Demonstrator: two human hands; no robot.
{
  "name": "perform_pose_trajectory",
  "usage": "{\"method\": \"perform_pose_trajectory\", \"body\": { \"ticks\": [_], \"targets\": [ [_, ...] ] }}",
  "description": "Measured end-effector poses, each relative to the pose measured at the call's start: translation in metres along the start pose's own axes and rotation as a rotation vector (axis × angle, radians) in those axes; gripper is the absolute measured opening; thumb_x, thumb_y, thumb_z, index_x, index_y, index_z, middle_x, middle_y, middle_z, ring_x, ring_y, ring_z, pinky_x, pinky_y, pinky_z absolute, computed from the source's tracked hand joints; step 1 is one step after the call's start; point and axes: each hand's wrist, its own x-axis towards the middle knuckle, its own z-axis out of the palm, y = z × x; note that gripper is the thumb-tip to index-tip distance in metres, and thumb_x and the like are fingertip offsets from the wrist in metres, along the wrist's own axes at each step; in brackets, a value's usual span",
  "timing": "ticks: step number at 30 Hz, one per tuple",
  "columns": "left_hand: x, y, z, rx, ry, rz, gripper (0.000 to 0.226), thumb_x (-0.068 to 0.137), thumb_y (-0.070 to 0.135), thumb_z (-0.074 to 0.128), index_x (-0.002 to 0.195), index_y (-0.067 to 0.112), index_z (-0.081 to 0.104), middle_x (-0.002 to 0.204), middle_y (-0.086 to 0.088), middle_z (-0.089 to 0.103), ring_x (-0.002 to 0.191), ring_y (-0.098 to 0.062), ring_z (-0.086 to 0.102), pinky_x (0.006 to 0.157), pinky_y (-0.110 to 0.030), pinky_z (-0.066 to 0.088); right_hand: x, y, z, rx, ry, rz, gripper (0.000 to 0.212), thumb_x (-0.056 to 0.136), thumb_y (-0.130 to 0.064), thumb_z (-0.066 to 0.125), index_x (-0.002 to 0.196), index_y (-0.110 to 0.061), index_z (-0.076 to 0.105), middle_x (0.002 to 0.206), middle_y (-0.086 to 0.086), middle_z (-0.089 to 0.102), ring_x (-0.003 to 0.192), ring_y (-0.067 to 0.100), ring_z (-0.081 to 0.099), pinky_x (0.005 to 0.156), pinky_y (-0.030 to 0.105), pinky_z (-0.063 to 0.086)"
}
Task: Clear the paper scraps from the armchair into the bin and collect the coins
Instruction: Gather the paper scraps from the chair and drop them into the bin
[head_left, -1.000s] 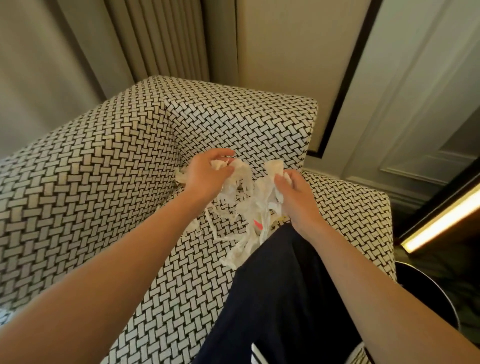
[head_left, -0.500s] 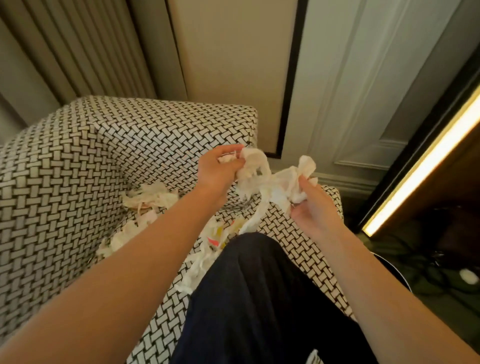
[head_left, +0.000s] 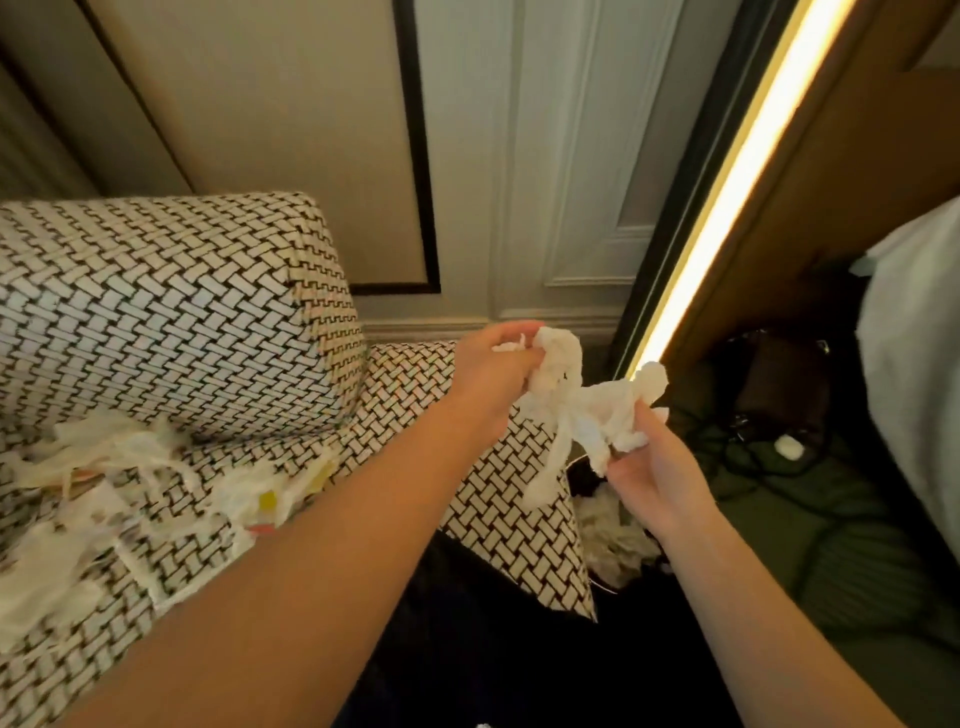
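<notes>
Both hands hold one crumpled bundle of white paper scraps (head_left: 582, 410) in the air past the armchair's right edge. My left hand (head_left: 493, 374) grips its upper left end, my right hand (head_left: 649, 467) pinches its lower right end. Just below the bundle is the dark bin (head_left: 613, 525), with white scraps inside it. More torn scraps (head_left: 130, 483), some with yellow and red bits, lie spread over the seat of the black-and-white woven armchair (head_left: 171, 312). No coins are in sight.
The armchair's right arm (head_left: 498, 493) lies between the seat and the bin. A lit strip light (head_left: 727, 187) runs along a dark cabinet on the right, with a dark bag and cables (head_left: 774, 410) on the green floor. A panelled wall stands behind.
Both hands have carried the scrap bundle rightward, off the seat and over the bin. The view has turned right, so the bin and floor now show.
</notes>
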Motion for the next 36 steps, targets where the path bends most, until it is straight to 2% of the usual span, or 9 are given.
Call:
{"method": "perform_pose_trajectory", "body": {
  "ticks": [4, 9, 13, 17, 20, 26, 30, 33, 36],
  "targets": [
    [0.012, -0.022, 0.034, 0.033, -0.08, -0.057, 0.029, 0.085, -0.003, 0.061, 0.093, 0.024, 0.067, 0.113, -0.004, 0.059, 0.104, -0.02, 0.06, 0.083, -0.032, 0.055, 0.013, 0.006, -0.045, 0.058, 0.098, 0.006, 0.04, 0.096, -0.026, 0.051, 0.134, -0.012, 0.051, 0.13, 0.011, 0.059, 0.118, 0.025, 0.058, 0.068, 0.032, 0.057],
    [0.018, -0.051, 0.057, 0.145, -0.115, -0.062, 0.032, 0.086, 0.001, 0.061, 0.088, 0.033, 0.067, 0.117, -0.003, 0.059, 0.113, -0.022, 0.055, 0.095, -0.042, 0.05, 0.026, 0.016, -0.078, 0.175, 0.172, 0.018, 0.034, 0.096, -0.026, 0.049, 0.126, -0.012, 0.056, 0.121, 0.009, 0.066, 0.113, 0.025, 0.061, 0.089, 0.04, 0.05],
    [0.019, -0.067, 0.069, 0.228, -0.154, -0.04, 0.03, 0.089, 0.004, 0.058, 0.093, 0.032, 0.066, 0.109, 0.005, 0.058, 0.113, -0.019, 0.053, 0.097, -0.042, 0.048, 0.034, 0.018, -0.098, 0.203, 0.2, 0.027, 0.034, 0.097, -0.025, 0.047, 0.126, -0.01, 0.056, 0.122, 0.011, 0.065, 0.115, 0.026, 0.06, 0.102, 0.041, 0.043],
    [0.02, -0.073, 0.079, 0.266, -0.198, -0.033, 0.03, 0.09, 0.004, 0.055, 0.098, 0.03, 0.066, 0.101, 0.013, 0.055, 0.114, -0.018, 0.052, 0.099, -0.041, 0.047, 0.042, 0.018, -0.11, 0.244, 0.236, 0.068, 0.035, 0.098, -0.025, 0.046, 0.128, -0.008, 0.054, 0.124, 0.012, 0.063, 0.116, 0.026, 0.058, 0.097, 0.039, 0.047],
    [0.022, -0.078, 0.084, 0.297, -0.217, -0.024, 0.029, 0.09, 0.004, 0.056, 0.104, 0.026, 0.067, 0.104, 0.011, 0.056, 0.115, -0.017, 0.051, 0.098, -0.037, 0.047, 0.048, 0.019, -0.116, 0.294, 0.32, 0.1, 0.039, 0.098, -0.023, 0.048, 0.133, -0.007, 0.05, 0.129, 0.013, 0.059, 0.117, 0.025, 0.057, 0.091, 0.036, 0.049],
    [0.021, -0.081, 0.095, 0.309, -0.194, -0.034, 0.024, 0.091, 0.006, 0.056, 0.101, 0.025, 0.067, 0.101, 0.012, 0.051, 0.111, -0.012, 0.047, 0.086, -0.028, 0.044, 0.048, 0.014, -0.116, 0.321, 0.452, 0.124, 0.039, 0.099, -0.019, 0.046, 0.136, -0.007, 0.045, 0.135, 0.012, 0.052, 0.124, 0.024, 0.05, 0.095, 0.032, 0.043],
    [0.021, -0.081, 0.099, 0.314, -0.171, -0.031, 0.024, 0.091, 0.005, 0.057, 0.102, 0.023, 0.068, 0.11, 0.007, 0.053, 0.108, -0.009, 0.044, 0.085, -0.028, 0.041, 0.049, 0.013, -0.114, 0.328, 0.44, 0.146, 0.042, 0.1, -0.02, 0.044, 0.139, -0.007, 0.042, 0.138, 0.013, 0.049, 0.128, 0.025, 0.047, 0.106, 0.033, 0.038],
    [0.021, -0.081, 0.101, 0.331, -0.164, -0.01, 0.023, 0.09, 0.006, 0.059, 0.101, 0.024, 0.067, 0.111, 0.006, 0.055, 0.106, -0.008, 0.044, 0.085, -0.027, 0.038, 0.048, 0.013, -0.114, 0.334, 0.43, 0.159, 0.041, 0.099, -0.021, 0.045, 0.138, -0.006, 0.043, 0.137, 0.014, 0.05, 0.127, 0.025, 0.048, 0.108, 0.035, 0.037],
    [0.02, -0.079, 0.101, 0.334, -0.177, 0.005, 0.022, 0.089, 0.007, 0.06, 0.101, 0.024, 0.066, 0.11, 0.005, 0.059, 0.107, -0.008, 0.049, 0.079, -0.02, 0.037, 0.047, 0.013, -0.114, 0.335, 0.44, 0.153, 0.042, 0.099, -0.021, 0.045, 0.138, -0.007, 0.042, 0.139, 0.014, 0.049, 0.128, 0.025, 0.046, 0.11, 0.035, 0.036]
  ]
}}
